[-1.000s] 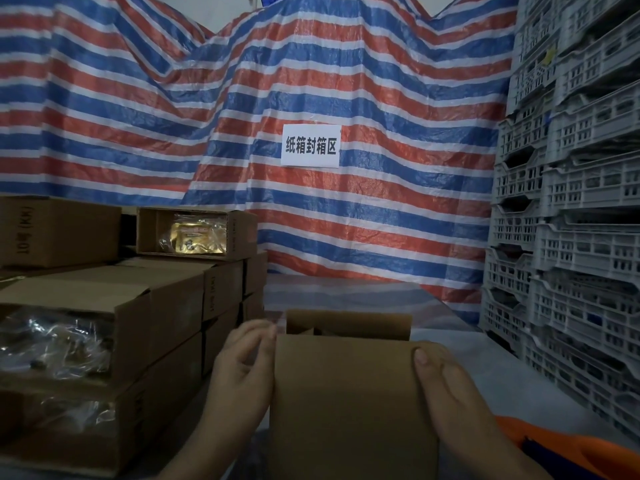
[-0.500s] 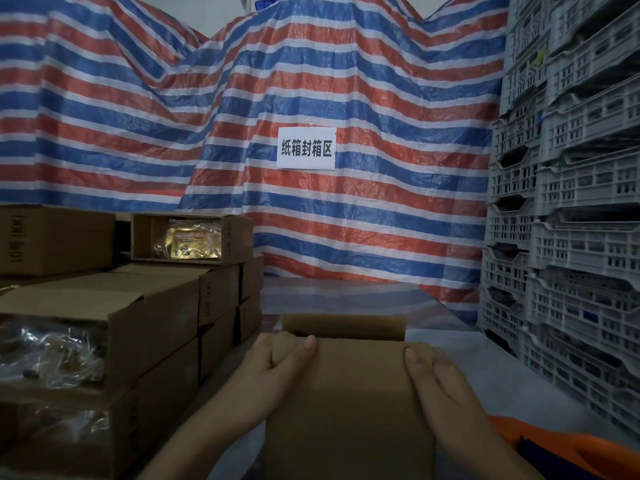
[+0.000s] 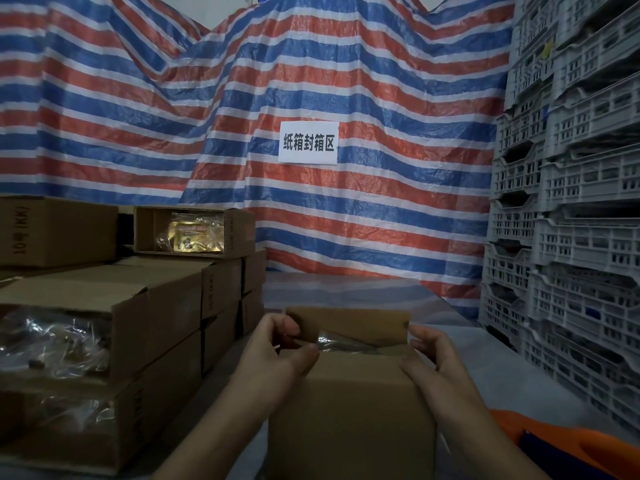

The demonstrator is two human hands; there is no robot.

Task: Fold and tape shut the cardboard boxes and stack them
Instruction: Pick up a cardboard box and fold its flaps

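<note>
From the head camera, the small brown cardboard box (image 3: 349,407) stands on the pale covered table (image 3: 485,362) right in front of the person, with the far flap (image 3: 346,323) upright behind the opening. The left hand (image 3: 277,351) is curled at the box's left top corner, thumb and fingers pinching what looks like the side flap there. The right hand (image 3: 429,355) grasps the right top corner, fingers hooked over the edge beside the far flap.

A moment ago both hands lay along the near face, the left thumb pressing the top; now they have gone up to the corners, and the top stands open enough to show crinkled clear plastic wrap (image 3: 332,341) inside. I take that to mean the side flaps are being tucked in first, so folding is under way and taping has not begun. I see no tape anywhere.

To the left sits a stack of brown cardboard boxes (image 3: 145,327), several open with plastic-wrapped goods showing. Grey plastic crates (image 3: 571,237) are piled at the right, before a red, white and blue striped tarpaulin (image 3: 242,98) carrying a white paper sign (image 3: 308,143).
</note>
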